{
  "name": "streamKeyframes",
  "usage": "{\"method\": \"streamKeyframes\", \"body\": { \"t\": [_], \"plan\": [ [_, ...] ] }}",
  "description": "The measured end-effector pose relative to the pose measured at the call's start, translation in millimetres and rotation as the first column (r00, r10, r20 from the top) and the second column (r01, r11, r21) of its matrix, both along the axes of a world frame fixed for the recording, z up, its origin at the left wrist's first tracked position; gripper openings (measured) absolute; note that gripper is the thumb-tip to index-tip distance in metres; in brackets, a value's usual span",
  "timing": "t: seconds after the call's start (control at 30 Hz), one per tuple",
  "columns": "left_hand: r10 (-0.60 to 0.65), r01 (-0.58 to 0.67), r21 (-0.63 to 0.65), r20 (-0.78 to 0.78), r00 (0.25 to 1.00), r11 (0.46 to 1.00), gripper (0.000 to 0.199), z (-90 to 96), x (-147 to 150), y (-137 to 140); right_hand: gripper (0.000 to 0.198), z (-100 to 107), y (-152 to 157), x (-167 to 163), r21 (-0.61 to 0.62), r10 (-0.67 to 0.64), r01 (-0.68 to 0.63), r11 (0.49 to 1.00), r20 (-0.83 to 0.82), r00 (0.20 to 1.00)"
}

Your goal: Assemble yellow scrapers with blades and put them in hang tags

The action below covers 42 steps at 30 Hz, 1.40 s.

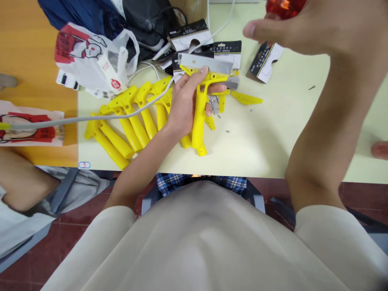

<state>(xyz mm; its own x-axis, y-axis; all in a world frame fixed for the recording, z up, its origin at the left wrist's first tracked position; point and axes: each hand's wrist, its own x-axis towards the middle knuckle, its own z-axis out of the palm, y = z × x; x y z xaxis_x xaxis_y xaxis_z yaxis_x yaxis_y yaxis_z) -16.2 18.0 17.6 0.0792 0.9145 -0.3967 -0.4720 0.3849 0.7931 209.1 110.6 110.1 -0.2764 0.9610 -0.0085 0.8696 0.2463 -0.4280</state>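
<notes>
My left hand (185, 99) is closed around a yellow plastic scraper (199, 117), its thumb pressing a flat metal blade (209, 62) against the scraper's head. At the top right, my right hand (303, 32) is raised and grips a shiny, translucent red handle (285, 7); the rest of that tool is out of frame. Several more yellow scraper handles (133, 125) lie in a row to the left of my left hand. Just right of the held scraper are loose screws and small metal plates (215, 104), partly hidden, and a yellow blade clamp piece (247, 98).
Black-and-white cardboard packages (230, 52) lie at the back, with another package (265, 62) farther right. A white plastic bag (91, 56) sits at the back left. A grey cable (121, 116) crosses over the handles. Another person's arm (24, 178) is at the left edge.
</notes>
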Motion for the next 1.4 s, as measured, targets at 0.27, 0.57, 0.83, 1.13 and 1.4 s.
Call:
{"method": "streamKeyframes", "body": {
  "t": [0.27, 0.57, 0.83, 1.13, 1.4],
  "plan": [
    [0.017, -0.003, -0.086, 0.161, 0.987, 0.996, 0.062, 0.6, -3.0, 4.1, 0.052, -68.4, -37.5, 46.1, -0.110, -0.031, 0.025, 0.994, -0.047, 0.998],
    [0.020, -0.020, 0.051, 0.004, 1.000, 0.998, 0.046, -3.3, -3.3, 3.4, 0.047, -115.6, -69.5, 64.8, -0.138, -0.145, 0.117, 0.984, -0.211, 0.967],
    [0.026, -0.022, -0.075, 0.058, 0.998, 0.997, 0.054, 0.9, -2.0, -0.4, 0.048, -124.8, -74.1, 63.0, -0.119, -0.136, 0.108, 0.987, -0.262, 0.955],
    [-0.016, 0.022, 0.144, -0.040, 0.999, 0.989, 0.026, 2.4, -0.1, -4.3, 0.049, -138.6, -71.8, 56.9, -0.075, -0.074, 0.059, 0.995, -0.219, 0.973],
    [-0.008, 0.009, 0.007, -0.014, 1.000, 1.000, 0.052, 1.0, -0.4, -2.1, 0.057, -154.6, -67.6, 53.3, -0.057, -0.053, 0.043, 0.997, -0.189, 0.980]
  ]
}}
